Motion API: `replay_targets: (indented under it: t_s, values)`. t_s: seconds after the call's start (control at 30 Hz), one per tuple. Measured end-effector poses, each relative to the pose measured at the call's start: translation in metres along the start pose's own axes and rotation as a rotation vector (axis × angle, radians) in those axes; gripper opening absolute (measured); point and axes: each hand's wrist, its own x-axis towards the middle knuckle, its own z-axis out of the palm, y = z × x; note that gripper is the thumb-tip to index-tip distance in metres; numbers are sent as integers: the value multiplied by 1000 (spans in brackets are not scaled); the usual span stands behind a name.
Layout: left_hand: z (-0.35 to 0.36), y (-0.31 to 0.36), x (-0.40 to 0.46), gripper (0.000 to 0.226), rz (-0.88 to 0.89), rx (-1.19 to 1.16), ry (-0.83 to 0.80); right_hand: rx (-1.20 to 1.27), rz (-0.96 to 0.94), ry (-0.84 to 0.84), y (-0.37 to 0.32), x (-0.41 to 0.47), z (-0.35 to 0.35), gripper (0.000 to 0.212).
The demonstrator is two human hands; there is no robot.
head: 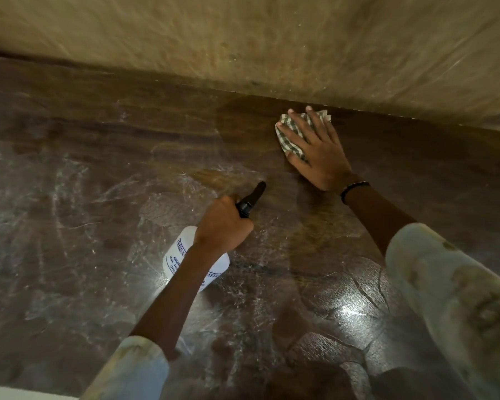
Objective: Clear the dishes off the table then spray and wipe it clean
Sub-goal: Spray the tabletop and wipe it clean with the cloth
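A dark wooden table (98, 174) fills the view, its surface streaked with wet, shiny patches. My left hand (223, 223) grips the neck of a white spray bottle (173, 258) with blue lettering; its black nozzle (251, 199) points toward the far right. My right hand (315, 145) lies flat, fingers spread, pressing a green-and-white checked cloth (290, 140) onto the table close to its far edge. No dishes are in view.
A beige wall (243, 39) rises right behind the table's far edge. A pale strip (20, 392) shows at the bottom left corner. Both forearms wear light patterned sleeves, and a dark band circles the right wrist.
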Motion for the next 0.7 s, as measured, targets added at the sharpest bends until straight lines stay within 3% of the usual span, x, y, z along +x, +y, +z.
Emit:
replay_targets:
  t_s: [0.2, 0.4, 0.5, 0.57, 0.7]
  values:
    - [-6, -9, 3, 10, -50, -43, 76, 63, 79, 50, -37, 5, 6, 57]
    - [-9, -12, -4, 13, -29, -72, 103, 33, -197, 18, -85, -25, 19, 57]
    - [-7, -15, -7, 13, -28, -22, 73, -4, -331, -46, -71, -66, 19, 58]
    - [-7, -20, -8, 15, -28, 0, 59, -28, -289, -83, -42, -82, 14, 64]
    - [-7, -30, -11, 14, -25, -27, 57, -18, -25, -11, -21, -71, 5, 59]
